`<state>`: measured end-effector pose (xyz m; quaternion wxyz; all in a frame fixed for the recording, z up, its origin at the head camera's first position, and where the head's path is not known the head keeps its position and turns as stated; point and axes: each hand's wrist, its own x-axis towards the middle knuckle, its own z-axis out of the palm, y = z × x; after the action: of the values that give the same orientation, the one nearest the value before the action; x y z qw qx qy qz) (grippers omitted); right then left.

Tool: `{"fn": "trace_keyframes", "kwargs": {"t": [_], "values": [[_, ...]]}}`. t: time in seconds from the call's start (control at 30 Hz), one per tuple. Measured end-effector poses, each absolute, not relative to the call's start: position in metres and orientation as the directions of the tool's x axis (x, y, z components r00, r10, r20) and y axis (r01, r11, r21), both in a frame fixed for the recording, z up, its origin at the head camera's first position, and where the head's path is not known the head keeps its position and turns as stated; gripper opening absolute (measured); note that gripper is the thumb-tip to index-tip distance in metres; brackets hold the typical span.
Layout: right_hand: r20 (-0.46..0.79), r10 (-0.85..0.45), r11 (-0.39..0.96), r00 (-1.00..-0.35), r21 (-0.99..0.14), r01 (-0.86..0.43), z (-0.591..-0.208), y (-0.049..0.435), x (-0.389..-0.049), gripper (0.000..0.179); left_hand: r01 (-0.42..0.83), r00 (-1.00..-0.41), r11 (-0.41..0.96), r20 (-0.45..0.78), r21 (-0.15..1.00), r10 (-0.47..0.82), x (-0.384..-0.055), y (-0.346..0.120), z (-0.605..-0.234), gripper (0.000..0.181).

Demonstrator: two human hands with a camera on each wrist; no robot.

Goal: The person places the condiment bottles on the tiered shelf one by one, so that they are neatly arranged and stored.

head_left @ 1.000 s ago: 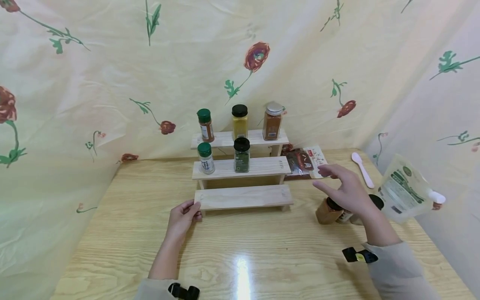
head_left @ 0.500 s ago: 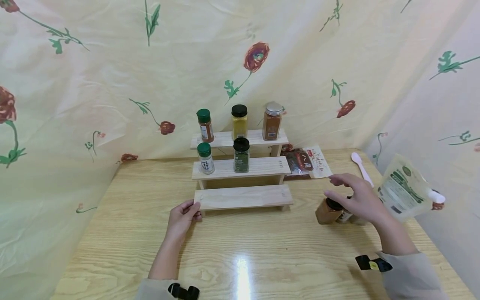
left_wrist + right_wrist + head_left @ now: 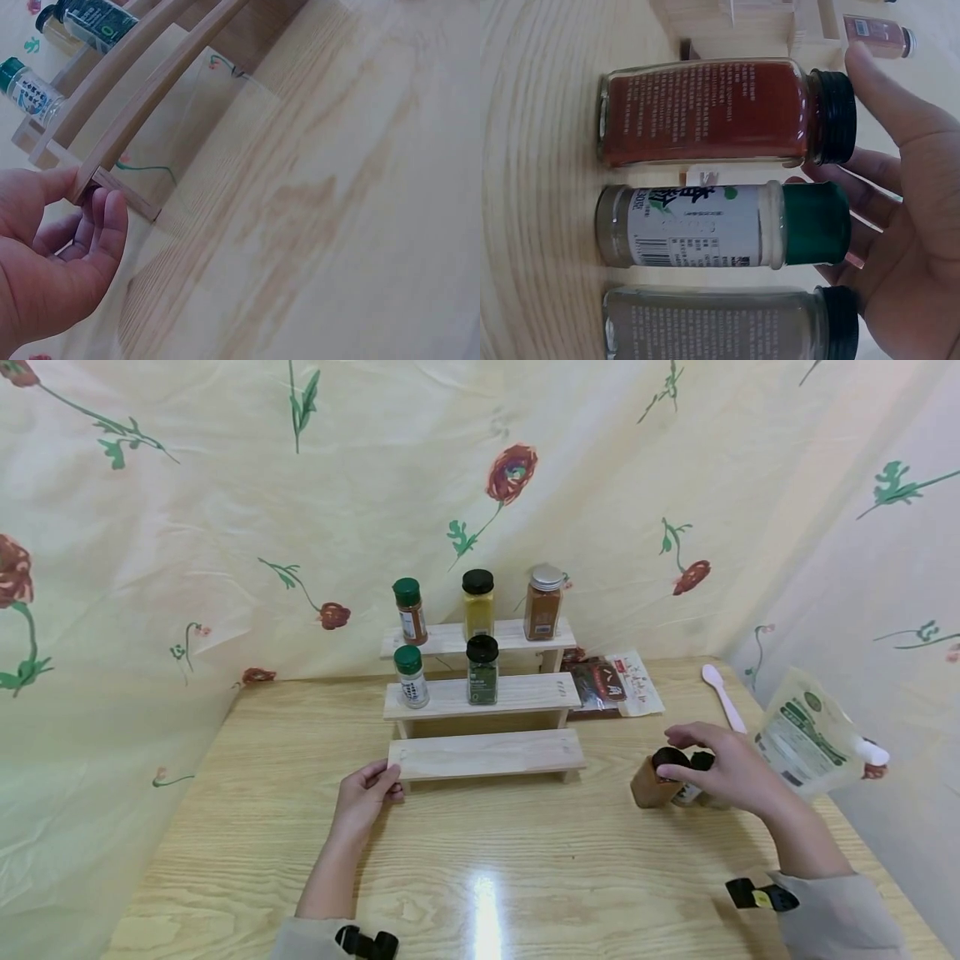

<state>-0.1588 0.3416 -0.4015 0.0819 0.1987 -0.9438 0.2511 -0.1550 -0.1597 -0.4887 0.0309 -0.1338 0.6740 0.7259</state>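
Note:
My left hand (image 3: 362,802) grips the left end of the lowest board of a three-tier wooden rack (image 3: 487,755); the left wrist view has its thumb on top and fingers below. At the right, my right hand (image 3: 735,770) is spread over the lids of three spice jars. In the right wrist view these are a square jar of red-brown powder (image 3: 705,112), a green-capped shaker (image 3: 697,229) and a square jar of greyish powder (image 3: 720,326). The thumb lies by the red-brown jar's black lid, with fingers behind the lids; whether they touch cannot be told.
Three jars, one with yellow contents (image 3: 479,614), stand on the top tier. The middle tier bears a green-capped shaker (image 3: 412,685) and a green-filled jar (image 3: 482,681). Flat packets (image 3: 611,685), a white spoon (image 3: 723,697) and a spouted pouch (image 3: 810,735) are to the right.
My right hand has moved right and lowered over the jars, uncovering the red-brown jar's lid. My left hand and the rack stay in place.

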Motion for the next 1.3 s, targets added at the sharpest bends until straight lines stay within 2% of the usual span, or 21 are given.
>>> {"fn": "trace_keyframes", "kwargs": {"t": [0.27,0.53,0.87,1.1,1.3], "values": [[0.179,-0.376,0.79,-0.909,-0.451,-0.416,-0.405,0.347,-0.16,0.055,-0.231,-0.961,-0.082,-0.24,0.97,-0.134,-0.155,-0.161,-0.489,0.043],[0.221,-0.439,0.775,-0.871,-0.397,-0.491,-0.405,0.346,-0.16,0.047,-0.234,-0.961,-0.099,-0.246,0.967,-0.126,-0.155,-0.161,-0.489,0.042],[0.21,-0.41,0.792,-0.887,-0.4,-0.461,-0.403,0.342,-0.158,0.043,-0.233,-0.962,-0.104,-0.245,0.967,-0.12,-0.155,-0.162,-0.49,0.043],[0.257,-0.396,0.793,-0.882,-0.388,-0.47,-0.403,0.336,-0.159,0.043,-0.236,-0.962,-0.099,-0.247,0.967,-0.119,-0.154,-0.162,-0.489,0.044],[0.355,-0.386,0.77,-0.851,-0.384,-0.51,-0.402,0.327,-0.167,0.041,-0.235,-0.961,-0.098,-0.246,0.967,-0.124,-0.155,-0.161,-0.49,0.043]]}}
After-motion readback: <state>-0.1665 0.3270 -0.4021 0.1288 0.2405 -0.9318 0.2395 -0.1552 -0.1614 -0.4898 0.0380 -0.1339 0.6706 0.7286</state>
